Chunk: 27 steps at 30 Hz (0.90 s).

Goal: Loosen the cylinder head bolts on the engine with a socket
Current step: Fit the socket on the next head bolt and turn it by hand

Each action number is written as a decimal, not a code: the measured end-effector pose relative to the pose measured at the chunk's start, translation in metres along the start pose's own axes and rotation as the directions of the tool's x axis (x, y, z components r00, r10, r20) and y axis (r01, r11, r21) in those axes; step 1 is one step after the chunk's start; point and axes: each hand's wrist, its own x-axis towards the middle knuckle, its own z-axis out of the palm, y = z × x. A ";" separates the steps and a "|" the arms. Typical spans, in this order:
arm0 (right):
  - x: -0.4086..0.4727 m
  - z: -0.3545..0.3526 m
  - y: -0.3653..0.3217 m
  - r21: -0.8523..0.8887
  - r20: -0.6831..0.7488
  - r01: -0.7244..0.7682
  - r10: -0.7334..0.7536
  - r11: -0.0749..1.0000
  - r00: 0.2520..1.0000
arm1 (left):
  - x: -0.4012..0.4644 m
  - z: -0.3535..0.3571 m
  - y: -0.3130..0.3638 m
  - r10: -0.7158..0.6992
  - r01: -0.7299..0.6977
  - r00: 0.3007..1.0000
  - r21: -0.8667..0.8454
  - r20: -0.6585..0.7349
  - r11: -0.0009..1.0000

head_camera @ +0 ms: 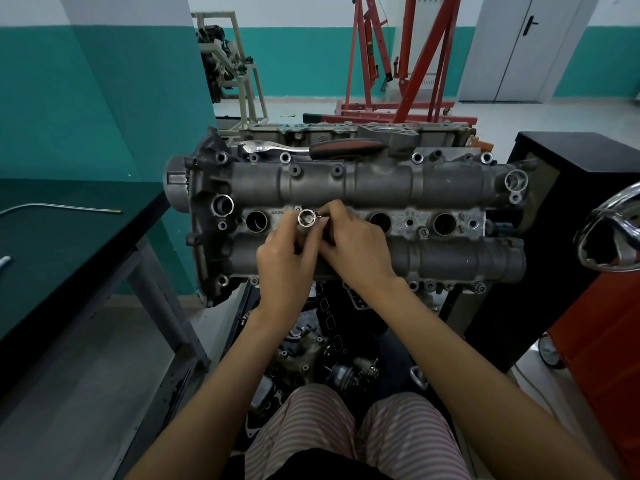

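Observation:
The grey cylinder head [381,183] lies across the middle of the view on its stand, with several round plug wells along its centre. My left hand [285,258] grips a shiny socket [307,217], its open end facing up toward me, above the head's centre. My right hand [356,242] pinches something small and dark against the socket's right side; I cannot tell what it is. A ratchet [311,148] with a chrome head and a black-and-red handle rests on the far edge of the head, away from both hands.
A dark workbench [69,237] stands at the left with a thin metal rod [59,207] on it. A black cabinet [571,188] and a red cart [602,341] stand at the right. Loose engine parts [311,355] lie below the head. A red engine hoist [408,64] stands behind.

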 end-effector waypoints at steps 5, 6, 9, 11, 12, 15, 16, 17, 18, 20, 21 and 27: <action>0.001 -0.001 0.000 -0.010 0.000 -0.005 0.005 1.000 1.000 | -0.001 0.001 0.000 -0.023 0.023 1.000 -0.016 -0.001 1.000; 0.000 -0.001 -0.001 -0.037 0.007 0.018 -0.018 0.999 1.000 | -0.002 0.001 0.000 -0.028 0.028 1.000 -0.019 0.006 0.999; 0.000 -0.001 -0.002 -0.058 0.009 0.039 -0.038 0.998 0.999 | -0.005 -0.001 -0.003 -0.010 0.010 1.000 -0.021 0.026 1.000; 0.000 -0.002 -0.002 -0.052 0.008 0.025 -0.025 0.998 1.000 | -0.007 -0.002 -0.004 0.016 -0.015 0.999 -0.026 0.045 1.000; 0.000 -0.002 -0.002 -0.043 0.012 0.018 -0.017 0.999 1.000 | -0.007 -0.002 -0.004 0.037 -0.036 0.998 -0.025 0.049 0.999; 0.002 -0.001 -0.001 -0.023 0.018 0.002 -0.001 1.000 1.000 | -0.007 -0.003 -0.006 0.077 -0.076 0.995 -0.016 0.057 0.997; 0.002 -0.001 -0.001 -0.026 0.022 0.000 0.001 1.000 1.000 | -0.006 -0.004 -0.007 0.073 -0.072 0.995 -0.022 0.067 0.997; 0.003 0.000 -0.001 -0.031 0.027 -0.001 0.001 1.000 1.000 | -0.006 -0.004 -0.007 0.064 -0.061 0.995 -0.032 0.073 0.998; 0.004 0.001 -0.001 -0.036 0.032 0.000 0.001 0.999 0.999 | -0.005 -0.004 -0.008 0.055 -0.052 0.996 -0.041 0.071 0.998; 0.004 0.003 0.000 -0.035 0.029 -0.001 0.002 0.999 1.000 | -0.004 -0.002 -0.008 0.031 -0.028 0.998 -0.057 0.052 0.998; 0.004 0.004 0.000 -0.038 0.025 0.000 0.001 0.999 1.000 | -0.004 -0.001 -0.007 0.016 -0.014 0.999 -0.066 0.040 0.998; 0.002 0.002 -0.003 -0.046 0.005 -0.014 0.015 0.999 1.000 | -0.002 0.003 -0.005 -0.019 0.018 1.000 -0.082 -0.005 0.996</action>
